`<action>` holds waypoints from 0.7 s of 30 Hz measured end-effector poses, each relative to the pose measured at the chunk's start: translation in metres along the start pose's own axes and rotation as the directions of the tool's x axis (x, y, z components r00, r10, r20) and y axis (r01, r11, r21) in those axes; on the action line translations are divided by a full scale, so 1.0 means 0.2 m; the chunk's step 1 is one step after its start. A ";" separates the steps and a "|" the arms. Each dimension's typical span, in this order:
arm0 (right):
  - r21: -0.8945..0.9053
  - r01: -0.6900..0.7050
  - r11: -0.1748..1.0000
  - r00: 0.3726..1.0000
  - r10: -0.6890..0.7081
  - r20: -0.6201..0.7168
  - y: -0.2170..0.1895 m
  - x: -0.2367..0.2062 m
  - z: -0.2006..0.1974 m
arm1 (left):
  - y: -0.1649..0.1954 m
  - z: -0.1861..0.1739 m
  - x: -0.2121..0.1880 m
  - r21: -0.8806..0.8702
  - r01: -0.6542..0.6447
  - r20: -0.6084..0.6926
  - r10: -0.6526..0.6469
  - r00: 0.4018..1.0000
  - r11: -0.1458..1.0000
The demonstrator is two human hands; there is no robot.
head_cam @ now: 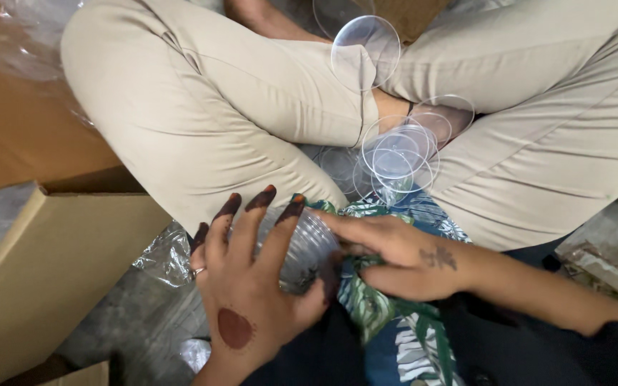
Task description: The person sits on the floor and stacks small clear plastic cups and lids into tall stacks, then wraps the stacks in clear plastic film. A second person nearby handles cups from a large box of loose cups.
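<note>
Two hands on one stack of clear plastic cups (307, 246), lying sideways on patterned cloth (388, 300). Left hand (252, 286) wrapped over stack, fingers spread, holding it. Right hand (402, 257) flat against stack's rim end, touching; grip not discernible. Beyond stack: loose clear lids (395, 154) on lap of seated person in beige trousers (202, 114). Left of stack: open cardboard box (51, 257), crumpled plastic wrap (162, 257) between.

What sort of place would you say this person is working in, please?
Probably an informal packing spot on a floor: the person sits cross-legged, a cardboard box stands beside them, clear plastic lids lie around, and both hands grip a stack of clear cups.
</note>
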State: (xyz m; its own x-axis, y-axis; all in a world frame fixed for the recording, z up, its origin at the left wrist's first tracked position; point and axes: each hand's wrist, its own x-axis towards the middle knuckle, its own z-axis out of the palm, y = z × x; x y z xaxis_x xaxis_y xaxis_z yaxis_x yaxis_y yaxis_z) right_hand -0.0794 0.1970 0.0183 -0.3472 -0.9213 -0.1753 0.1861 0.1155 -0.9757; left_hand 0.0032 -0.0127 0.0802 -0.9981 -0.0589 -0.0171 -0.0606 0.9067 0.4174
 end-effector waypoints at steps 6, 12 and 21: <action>0.113 -0.117 0.987 0.992 0.120 -0.027 0.04 0.06 -0.03 | -0.02 0.06 0.02 -0.095 0.114 -0.026 -0.117 0.993 0.989; 0.303 -0.230 0.925 0.954 0.276 -0.120 0.07 0.12 0.00 | -0.07 0.05 0.00 -0.121 0.118 0.039 -0.114 0.993 0.986; 0.347 -0.160 0.924 0.962 0.225 -0.154 0.14 0.09 -0.02 | -0.12 0.08 0.00 -0.149 0.058 0.047 -0.051 0.998 0.987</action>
State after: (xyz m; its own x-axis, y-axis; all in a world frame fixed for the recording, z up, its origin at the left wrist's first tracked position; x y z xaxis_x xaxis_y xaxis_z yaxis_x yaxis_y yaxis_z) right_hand -0.0848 0.1855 -0.0135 -0.4338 -0.8033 -0.4080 0.5462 0.1256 -0.8282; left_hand 0.0048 -0.0276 0.0564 -0.9930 -0.0856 -0.0811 -0.1161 0.8297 0.5460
